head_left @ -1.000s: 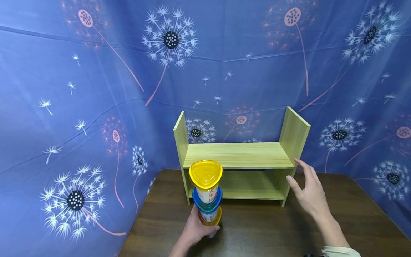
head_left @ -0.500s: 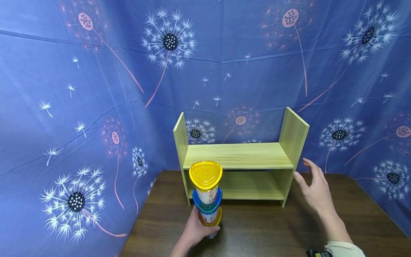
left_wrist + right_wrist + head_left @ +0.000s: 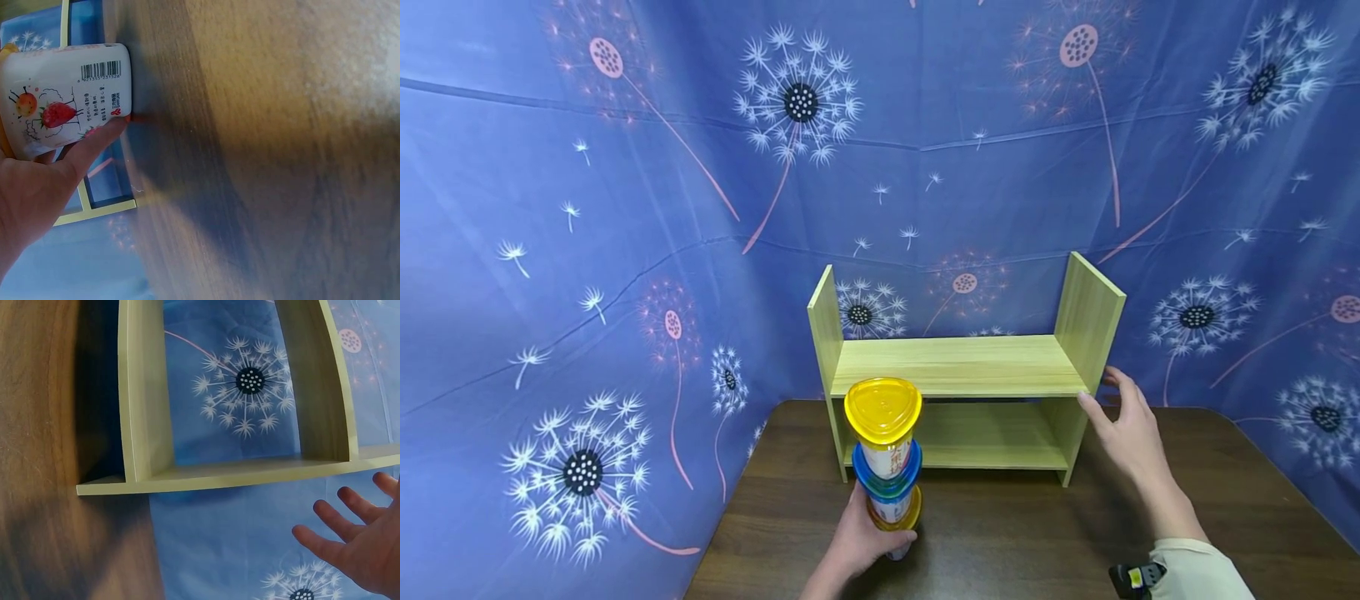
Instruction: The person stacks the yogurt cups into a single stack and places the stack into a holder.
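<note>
My left hand (image 3: 859,537) grips the lowest of three stacked snack tubs near the table's front. The top tub (image 3: 886,458) has a yellow lid (image 3: 882,408), the middle one a blue lid (image 3: 886,472), and the lowest another yellow lid (image 3: 897,515). In the left wrist view the held tub (image 3: 69,94) is white with a strawberry print and a barcode; its base is close over the table. My right hand (image 3: 1133,442), fingers spread and holding nothing, is beside the right side panel (image 3: 1090,321) of a small wooden shelf (image 3: 955,364), its thumb overlapping the panel's front edge.
The two-tier shelf stands at the back of the dark wooden table (image 3: 992,542), its lower board (image 3: 992,435) just behind the stack. A blue dandelion-print cloth (image 3: 925,208) hangs behind and to both sides. A black device (image 3: 1135,577) sits at my right wrist.
My right hand first drew off to the right, away from the shelf's side panel, then came back left against its edge. My left hand and the stack have hardly moved.
</note>
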Demonstrator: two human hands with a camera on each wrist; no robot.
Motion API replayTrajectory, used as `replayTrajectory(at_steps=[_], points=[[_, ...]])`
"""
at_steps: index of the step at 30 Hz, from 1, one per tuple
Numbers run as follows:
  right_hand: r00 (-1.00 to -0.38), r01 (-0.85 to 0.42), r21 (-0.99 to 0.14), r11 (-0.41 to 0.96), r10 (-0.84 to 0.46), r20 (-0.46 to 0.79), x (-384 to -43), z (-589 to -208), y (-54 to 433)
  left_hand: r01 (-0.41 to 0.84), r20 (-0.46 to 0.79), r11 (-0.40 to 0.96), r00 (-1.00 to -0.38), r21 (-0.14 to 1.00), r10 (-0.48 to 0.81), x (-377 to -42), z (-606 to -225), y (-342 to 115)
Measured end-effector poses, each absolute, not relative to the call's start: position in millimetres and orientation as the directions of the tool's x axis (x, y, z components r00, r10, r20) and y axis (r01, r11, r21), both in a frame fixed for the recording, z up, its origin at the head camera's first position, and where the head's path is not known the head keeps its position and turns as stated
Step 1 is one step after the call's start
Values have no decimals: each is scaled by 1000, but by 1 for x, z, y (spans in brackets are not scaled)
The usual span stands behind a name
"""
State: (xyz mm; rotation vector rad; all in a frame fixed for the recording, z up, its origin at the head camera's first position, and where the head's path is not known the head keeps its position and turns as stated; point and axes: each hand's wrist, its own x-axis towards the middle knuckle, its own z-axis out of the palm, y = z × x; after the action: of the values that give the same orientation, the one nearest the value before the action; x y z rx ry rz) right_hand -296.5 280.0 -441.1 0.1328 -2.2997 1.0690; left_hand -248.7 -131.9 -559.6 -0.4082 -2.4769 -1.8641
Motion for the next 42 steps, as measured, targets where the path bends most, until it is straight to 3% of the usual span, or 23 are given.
replayTrajectory(at_steps=[21, 42], points=[[-889, -246, -737, 630, 158, 431, -324, -435, 281, 206, 154, 258, -966, 944, 206, -248, -562, -131], [-896, -251, -747, 615, 146, 420, -340, -436, 278, 194, 142, 288, -971, 938, 192, -246, -559, -131]])
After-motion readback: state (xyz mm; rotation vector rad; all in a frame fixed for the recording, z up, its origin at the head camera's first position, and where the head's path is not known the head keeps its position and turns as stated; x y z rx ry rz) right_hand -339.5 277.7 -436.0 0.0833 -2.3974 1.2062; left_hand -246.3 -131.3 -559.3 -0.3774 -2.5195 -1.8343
